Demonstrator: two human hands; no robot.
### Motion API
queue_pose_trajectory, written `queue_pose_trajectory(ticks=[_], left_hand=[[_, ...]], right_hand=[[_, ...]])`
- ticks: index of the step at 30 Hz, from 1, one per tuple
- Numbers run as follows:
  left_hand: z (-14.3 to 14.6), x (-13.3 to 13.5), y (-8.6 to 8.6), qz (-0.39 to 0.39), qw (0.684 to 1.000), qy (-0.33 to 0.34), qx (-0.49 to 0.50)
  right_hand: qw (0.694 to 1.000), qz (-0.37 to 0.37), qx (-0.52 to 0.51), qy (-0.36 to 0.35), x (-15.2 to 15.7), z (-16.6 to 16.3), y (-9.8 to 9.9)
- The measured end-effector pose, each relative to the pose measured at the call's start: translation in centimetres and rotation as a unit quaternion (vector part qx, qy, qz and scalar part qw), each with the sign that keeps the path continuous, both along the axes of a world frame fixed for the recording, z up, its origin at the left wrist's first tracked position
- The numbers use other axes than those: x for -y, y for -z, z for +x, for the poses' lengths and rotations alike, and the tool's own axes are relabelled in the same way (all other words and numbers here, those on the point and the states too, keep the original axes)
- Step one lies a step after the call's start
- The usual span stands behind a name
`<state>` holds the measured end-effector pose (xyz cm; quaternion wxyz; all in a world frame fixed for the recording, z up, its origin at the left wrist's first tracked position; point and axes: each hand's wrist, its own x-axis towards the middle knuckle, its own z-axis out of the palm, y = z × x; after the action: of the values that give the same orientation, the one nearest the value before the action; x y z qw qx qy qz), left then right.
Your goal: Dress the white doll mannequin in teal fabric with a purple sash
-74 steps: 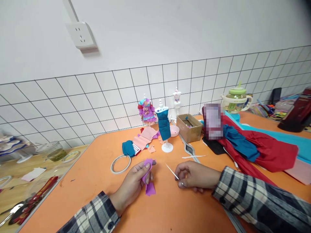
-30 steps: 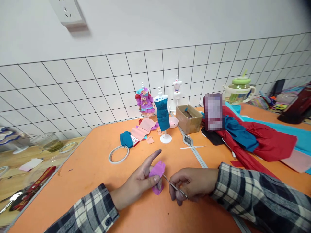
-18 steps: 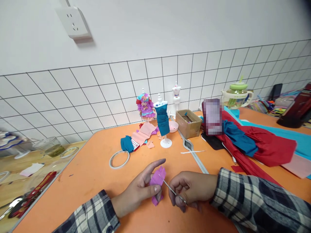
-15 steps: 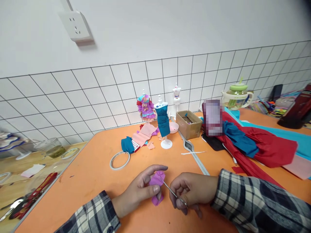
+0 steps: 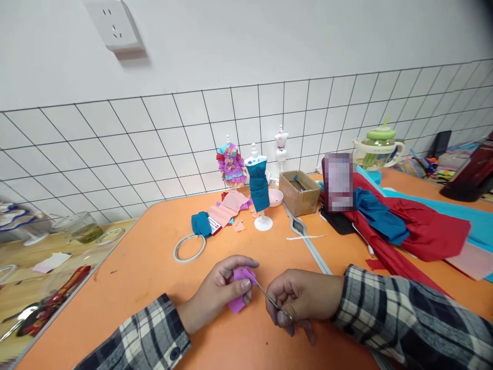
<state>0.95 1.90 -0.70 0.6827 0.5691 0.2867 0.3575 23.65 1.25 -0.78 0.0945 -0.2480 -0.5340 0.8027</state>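
My left hand [image 5: 222,289] is closed around a small piece of purple fabric [image 5: 238,292], pressing it between thumb and fingers just above the orange table [image 5: 154,267]. My right hand [image 5: 299,299] pinches a thin metal tool [image 5: 265,294], maybe small scissors or tweezers; its tip points up-left and touches the purple fabric. Both hands rest low on the table near its front edge, close together.
Behind the hands lie a roll of clear tape [image 5: 189,247] and fabric scraps [image 5: 223,210]. A mini mannequin in a teal dress [image 5: 259,186], a dressed doll form [image 5: 231,165], a cardboard box [image 5: 299,192], red and blue cloth [image 5: 408,226] and a teapot [image 5: 378,146] stand farther back.
My left index finger, earlier stretched out, has curled down over the purple fabric. The metal tool's tip has come in against the fabric. The view shifted slightly.
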Motion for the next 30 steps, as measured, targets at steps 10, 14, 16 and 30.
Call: queue_pose_trajectory(ticks=[10,14,16,30], left_hand=[[0.27,-0.28,0.39,-0.047,0.999,0.01,-0.009],[0.32,-0.31,0.37,-0.068,0.997,0.033,-0.011],[0.31,-0.33,0.24,-0.082,0.996,0.035,0.014],[0.36,-0.71,0.19,-0.054,0.997,0.06,0.002]], right_hand=[[0.998,-0.034,-0.042,-0.013,0.5,-0.31,0.07],[0.996,-0.046,-0.066,-0.027,0.5,-0.54,-0.34],[0.996,-0.049,-0.067,-0.032,0.45,-0.59,-0.27],[0.996,-0.027,-0.082,-0.039,0.63,-0.7,0.11]])
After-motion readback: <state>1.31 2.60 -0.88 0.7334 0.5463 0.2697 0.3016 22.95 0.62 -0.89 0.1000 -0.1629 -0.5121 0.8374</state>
